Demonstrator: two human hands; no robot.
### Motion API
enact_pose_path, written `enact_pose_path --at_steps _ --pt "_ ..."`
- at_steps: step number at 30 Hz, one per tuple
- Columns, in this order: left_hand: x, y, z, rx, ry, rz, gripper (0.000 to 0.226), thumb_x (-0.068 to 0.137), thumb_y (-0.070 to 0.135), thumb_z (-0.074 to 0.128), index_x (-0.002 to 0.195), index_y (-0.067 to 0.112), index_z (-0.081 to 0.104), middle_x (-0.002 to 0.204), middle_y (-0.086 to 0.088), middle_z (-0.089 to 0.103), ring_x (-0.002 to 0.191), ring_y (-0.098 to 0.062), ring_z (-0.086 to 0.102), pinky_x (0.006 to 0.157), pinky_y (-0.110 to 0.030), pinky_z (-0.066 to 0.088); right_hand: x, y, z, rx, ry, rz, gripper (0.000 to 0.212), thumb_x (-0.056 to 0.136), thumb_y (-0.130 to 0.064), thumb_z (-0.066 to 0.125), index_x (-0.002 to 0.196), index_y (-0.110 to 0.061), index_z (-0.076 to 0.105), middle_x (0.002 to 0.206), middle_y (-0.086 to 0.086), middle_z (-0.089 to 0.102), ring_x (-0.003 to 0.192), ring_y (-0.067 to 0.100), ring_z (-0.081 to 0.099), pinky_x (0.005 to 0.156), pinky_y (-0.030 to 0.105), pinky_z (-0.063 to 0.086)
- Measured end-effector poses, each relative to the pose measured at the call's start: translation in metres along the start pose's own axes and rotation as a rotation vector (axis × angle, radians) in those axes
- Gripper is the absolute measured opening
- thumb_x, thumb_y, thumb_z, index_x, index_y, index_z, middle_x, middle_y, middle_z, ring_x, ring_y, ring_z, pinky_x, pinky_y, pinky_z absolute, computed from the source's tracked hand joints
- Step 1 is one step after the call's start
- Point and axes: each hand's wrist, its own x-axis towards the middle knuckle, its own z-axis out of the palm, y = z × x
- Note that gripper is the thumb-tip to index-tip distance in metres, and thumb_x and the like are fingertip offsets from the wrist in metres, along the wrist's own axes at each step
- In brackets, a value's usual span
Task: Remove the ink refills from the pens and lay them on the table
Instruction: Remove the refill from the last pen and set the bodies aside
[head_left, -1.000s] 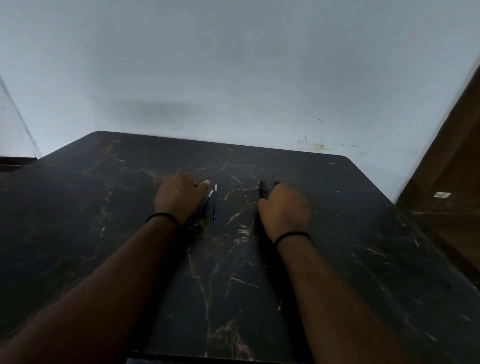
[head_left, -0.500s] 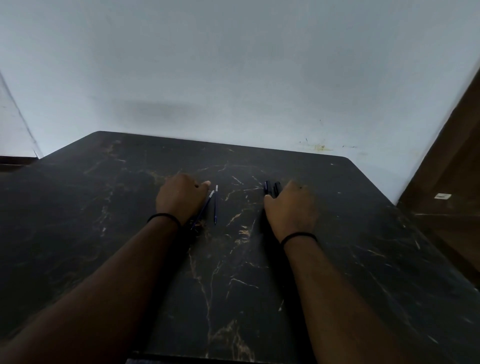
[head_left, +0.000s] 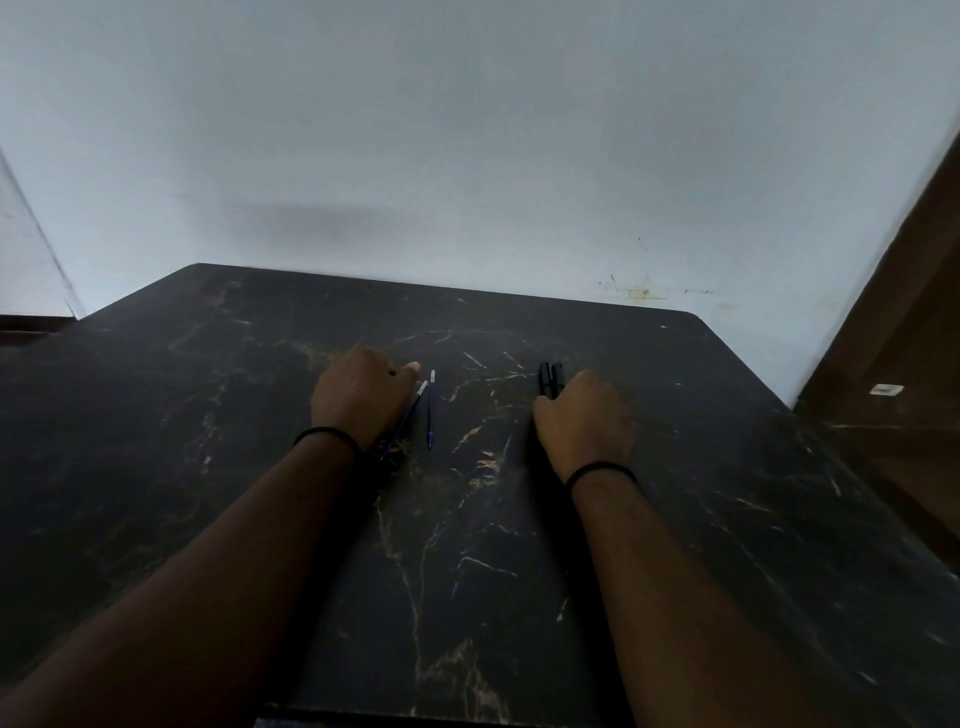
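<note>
Resting knuckles-up on the dark table (head_left: 208, 467), the left hand (head_left: 358, 400) is curled, fingers tucked under; whether it grips anything I cannot tell. Two refills (head_left: 423, 410) lie just right of it, the nearer one slanting under its edge, the other apart and straight. Bare tabletop separates them from the right hand (head_left: 584, 421), also curled, with black pens (head_left: 549, 378) poking from beneath its fingers. Wide open surface lies toward the near edge.

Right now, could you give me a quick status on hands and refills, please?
Left hand palm-down beside two refills on the table. Right hand on dark pen bodies; grip hidden. Nothing obstructing.
</note>
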Motion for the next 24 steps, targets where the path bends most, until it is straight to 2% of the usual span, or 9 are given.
enact_pose_path --at_steps 4,11,18,21,24 --pt "0.0000 -0.0008 0.0006 -0.005 0.006 0.005 0.057 0.094 0.043 0.058 0.049 0.010 0.044 0.048 -0.004 0.046 0.049 -0.024 0.047 0.053 -0.026 0.036 0.0011 0.0019 0.0003 0.001 0.000 -0.003 0.030 0.089 -0.028 0.061 0.111 -0.008 0.061 0.112 0.011 0.065 0.098 0.030 0.064 0.067 0.030 0.040" --pt "0.0003 -0.0023 0.0015 0.004 0.017 0.013 0.057 0.093 0.043 0.058 0.050 0.009 0.045 0.048 -0.004 0.046 0.048 -0.023 0.048 0.052 -0.027 0.036 0.0029 0.0028 0.0008 -0.006 -0.003 -0.013 0.029 0.089 -0.029 0.061 0.110 -0.009 0.062 0.112 0.011 0.065 0.099 0.030 0.064 0.068 0.030 0.040" --pt "0.0007 -0.0025 0.0026 0.001 0.026 0.022 0.058 0.092 0.041 0.059 0.048 0.010 0.038 0.046 -0.002 0.041 0.046 -0.022 0.042 0.049 -0.026 0.030 0.0028 0.0039 -0.0002 0.003 0.008 -0.014 0.034 0.090 -0.033 0.061 0.113 -0.007 0.062 0.114 0.012 0.065 0.100 0.031 0.064 0.070 0.030 0.040" --pt "0.0011 -0.0028 0.0033 -0.003 0.027 0.022 0.059 0.092 0.042 0.059 0.048 0.010 0.037 0.046 -0.002 0.040 0.045 -0.021 0.041 0.048 -0.025 0.029 0.0034 0.0032 -0.0009 0.013 0.013 -0.001 0.037 0.092 -0.038 0.059 0.114 -0.007 0.063 0.113 0.012 0.066 0.099 0.031 0.065 0.070 0.031 0.043" --pt "0.0011 -0.0037 0.0039 -0.005 0.022 0.022 0.057 0.092 0.043 0.058 0.049 0.011 0.038 0.047 -0.002 0.040 0.045 -0.021 0.041 0.048 -0.025 0.029 0.0049 0.0035 -0.0017 0.006 0.016 0.007 0.034 0.095 -0.035 0.056 0.114 -0.007 0.064 0.114 0.013 0.067 0.101 0.031 0.065 0.072 0.033 0.045"
